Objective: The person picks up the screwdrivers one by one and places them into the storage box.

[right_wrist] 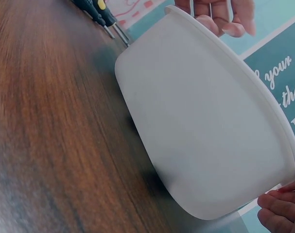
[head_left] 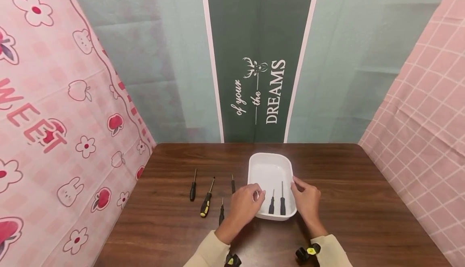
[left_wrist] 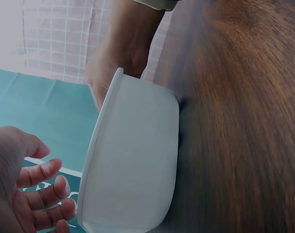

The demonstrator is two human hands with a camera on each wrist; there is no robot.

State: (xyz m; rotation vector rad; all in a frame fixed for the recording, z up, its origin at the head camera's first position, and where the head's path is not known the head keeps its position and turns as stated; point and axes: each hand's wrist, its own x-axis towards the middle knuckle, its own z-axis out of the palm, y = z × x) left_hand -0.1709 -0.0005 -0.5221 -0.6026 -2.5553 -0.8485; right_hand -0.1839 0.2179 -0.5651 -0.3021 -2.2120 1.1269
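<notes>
A white plastic tray with rounded corners stands on the table, two small dark screwdrivers lying inside it. My right hand pinches the tray's right rim between thumb and fingers. Over the left side of the tray hovers my left hand, its fingers loosely bent with nothing between them. In the left wrist view these relaxed fingers hang beside the rim.
Left of the tray, several screwdrivers lie on the brown wooden table, among them a yellow-and-black one and a black one. My left hand partly covers another screwdriver. Printed cloths hang around the table.
</notes>
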